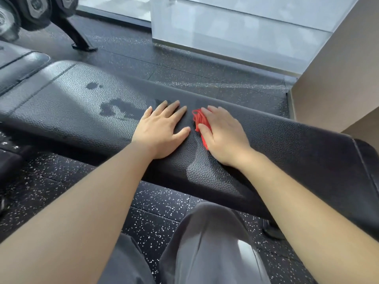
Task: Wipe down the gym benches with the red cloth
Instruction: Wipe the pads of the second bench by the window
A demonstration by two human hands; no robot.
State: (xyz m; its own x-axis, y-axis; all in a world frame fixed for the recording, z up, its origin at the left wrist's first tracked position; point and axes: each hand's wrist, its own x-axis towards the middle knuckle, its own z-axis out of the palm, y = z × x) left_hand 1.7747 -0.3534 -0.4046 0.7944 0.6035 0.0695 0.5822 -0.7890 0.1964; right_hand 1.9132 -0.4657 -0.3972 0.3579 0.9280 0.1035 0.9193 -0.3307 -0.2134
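Observation:
A long black padded gym bench (287,148) runs across the view from upper left to lower right. Wet patches (121,108) mark its pad left of my hands. My left hand (162,130) lies flat on the pad with its fingers spread and straight. Just to its right, my right hand (222,134) presses the red cloth (200,120) onto the pad. The cloth is bunched under the palm and fingers, and only its left edge shows.
A second black pad (18,62) sits at the far left. Black speckled rubber floor (160,206) surrounds the bench. A dumbbell rack leg (75,35) stands at the upper left. A glass wall (235,27) and a beige wall (338,78) close the far right.

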